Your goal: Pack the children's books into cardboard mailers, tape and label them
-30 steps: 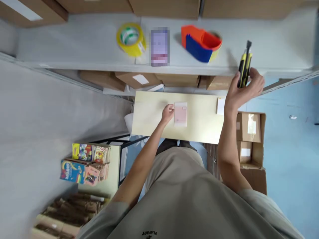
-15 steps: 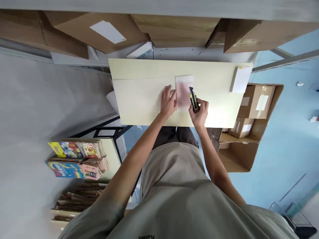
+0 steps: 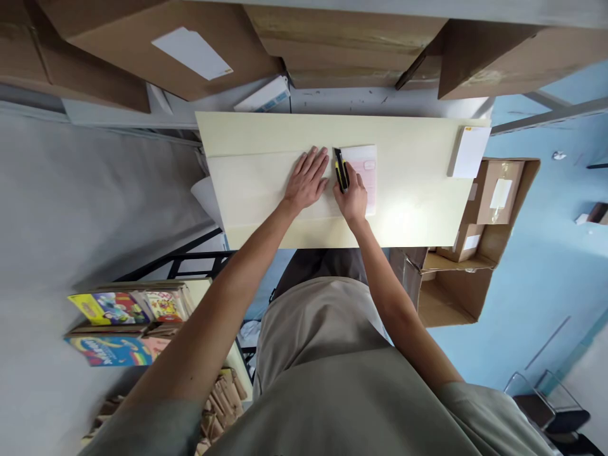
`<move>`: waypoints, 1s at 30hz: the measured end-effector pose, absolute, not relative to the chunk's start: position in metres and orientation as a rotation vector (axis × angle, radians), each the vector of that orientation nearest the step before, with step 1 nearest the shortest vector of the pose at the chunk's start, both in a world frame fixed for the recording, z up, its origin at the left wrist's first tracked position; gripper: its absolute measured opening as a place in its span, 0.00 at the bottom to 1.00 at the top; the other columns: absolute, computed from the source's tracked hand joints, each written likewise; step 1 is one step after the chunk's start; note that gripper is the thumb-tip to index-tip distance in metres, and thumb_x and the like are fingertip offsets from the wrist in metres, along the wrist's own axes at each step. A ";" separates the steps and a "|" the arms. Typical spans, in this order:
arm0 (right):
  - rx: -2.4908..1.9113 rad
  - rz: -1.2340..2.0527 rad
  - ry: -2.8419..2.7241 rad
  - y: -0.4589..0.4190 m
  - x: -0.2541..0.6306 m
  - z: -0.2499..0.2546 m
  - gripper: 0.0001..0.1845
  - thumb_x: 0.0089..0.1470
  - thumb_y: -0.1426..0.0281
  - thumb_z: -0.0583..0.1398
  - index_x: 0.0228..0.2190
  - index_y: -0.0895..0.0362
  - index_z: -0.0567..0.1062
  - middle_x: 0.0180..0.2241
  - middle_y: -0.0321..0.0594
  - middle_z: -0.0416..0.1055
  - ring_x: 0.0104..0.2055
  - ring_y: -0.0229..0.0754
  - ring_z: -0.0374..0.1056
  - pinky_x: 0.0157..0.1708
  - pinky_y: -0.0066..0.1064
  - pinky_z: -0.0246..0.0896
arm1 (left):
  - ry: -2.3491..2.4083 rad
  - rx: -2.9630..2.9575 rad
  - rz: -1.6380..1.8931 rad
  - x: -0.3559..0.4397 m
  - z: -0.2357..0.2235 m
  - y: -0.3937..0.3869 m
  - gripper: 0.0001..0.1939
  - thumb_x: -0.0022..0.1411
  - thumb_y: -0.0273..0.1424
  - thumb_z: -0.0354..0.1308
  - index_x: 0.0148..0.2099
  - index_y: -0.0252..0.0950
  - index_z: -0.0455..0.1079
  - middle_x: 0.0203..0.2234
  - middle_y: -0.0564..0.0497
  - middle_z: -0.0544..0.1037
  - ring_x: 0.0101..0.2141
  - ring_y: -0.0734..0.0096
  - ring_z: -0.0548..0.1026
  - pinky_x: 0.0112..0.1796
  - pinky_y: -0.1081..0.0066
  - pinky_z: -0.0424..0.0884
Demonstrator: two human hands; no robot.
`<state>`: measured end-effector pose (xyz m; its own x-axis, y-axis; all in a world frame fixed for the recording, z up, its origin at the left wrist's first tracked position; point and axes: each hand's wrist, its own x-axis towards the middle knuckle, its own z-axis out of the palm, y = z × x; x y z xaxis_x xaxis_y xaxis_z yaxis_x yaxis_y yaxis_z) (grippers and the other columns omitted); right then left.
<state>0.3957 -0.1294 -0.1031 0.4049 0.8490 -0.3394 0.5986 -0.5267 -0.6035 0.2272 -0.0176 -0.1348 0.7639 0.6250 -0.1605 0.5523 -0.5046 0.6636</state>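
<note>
My right hand [image 3: 352, 195] grips a black and yellow box cutter [image 3: 341, 170], its tip by the left edge of a pink printed sheet [image 3: 369, 183]. Part of that sheet is hidden under the hand. Just left of it, my left hand [image 3: 306, 180] lies flat with its fingers outstretched, pressing on a long pale strip [image 3: 251, 187] of paper or film. The strip runs leftward from the pink sheet over the cream tabletop [image 3: 408, 145]. Whether the blade touches the strip I cannot tell.
A white pad or box [image 3: 470, 152] sits at the table's right end. Cardboard boxes [image 3: 346, 47] line the shelf behind. Lower right stands an open carton [image 3: 446, 297] beside smaller boxes. At lower left are stacked colourful packs [image 3: 114, 307] and folded cardboard [image 3: 223, 405].
My right hand has brought the box cutter down from the upper shelf to the table, then leftward to the pink sheet's left edge. My left hand has shifted left and flattened. The view has tilted down.
</note>
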 end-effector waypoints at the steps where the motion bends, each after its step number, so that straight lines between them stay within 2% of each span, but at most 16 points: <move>1: -2.302 0.896 -1.245 -0.128 0.394 -0.101 0.37 0.77 0.62 0.55 0.81 0.54 0.64 0.68 0.56 0.78 0.65 0.61 0.80 0.65 0.57 0.81 | 0.876 2.227 0.134 0.227 -0.136 -0.019 0.47 0.85 0.60 0.36 0.89 0.36 0.56 0.86 0.39 0.59 0.88 0.47 0.48 0.86 0.41 0.40; 5: -2.364 0.938 -1.292 -0.126 0.389 -0.095 0.39 0.77 0.63 0.54 0.82 0.56 0.62 0.72 0.57 0.76 0.65 0.61 0.80 0.65 0.56 0.80 | 0.870 2.209 0.150 0.228 -0.136 -0.020 0.45 0.86 0.59 0.37 0.89 0.37 0.57 0.87 0.41 0.59 0.88 0.49 0.47 0.87 0.43 0.39; 10: -2.391 1.001 -1.361 -0.124 0.389 -0.087 0.39 0.81 0.61 0.53 0.85 0.54 0.57 0.74 0.57 0.74 0.68 0.60 0.80 0.66 0.53 0.79 | 0.894 2.159 0.156 0.230 -0.132 -0.018 0.43 0.85 0.57 0.44 0.88 0.38 0.61 0.86 0.43 0.61 0.88 0.49 0.48 0.87 0.45 0.40; 15: -2.413 1.037 -1.370 -0.121 0.390 -0.080 0.41 0.80 0.63 0.52 0.86 0.56 0.54 0.77 0.56 0.72 0.68 0.60 0.80 0.66 0.53 0.79 | 0.907 2.102 0.190 0.232 -0.131 -0.019 0.43 0.83 0.57 0.47 0.87 0.39 0.62 0.86 0.44 0.62 0.87 0.48 0.49 0.87 0.45 0.40; 25: -2.427 1.030 -1.374 -0.118 0.388 -0.076 0.40 0.81 0.64 0.51 0.86 0.57 0.54 0.75 0.59 0.74 0.69 0.62 0.80 0.66 0.53 0.78 | 0.893 2.120 0.180 0.231 -0.134 -0.019 0.42 0.84 0.53 0.47 0.88 0.39 0.61 0.86 0.43 0.60 0.87 0.45 0.49 0.87 0.43 0.40; 30: -2.466 1.013 -1.389 -0.117 0.388 -0.077 0.41 0.81 0.60 0.52 0.87 0.53 0.54 0.74 0.58 0.75 0.66 0.64 0.81 0.64 0.55 0.80 | 0.899 2.124 0.188 0.231 -0.132 -0.019 0.41 0.83 0.53 0.48 0.88 0.40 0.61 0.86 0.45 0.61 0.87 0.46 0.49 0.87 0.44 0.41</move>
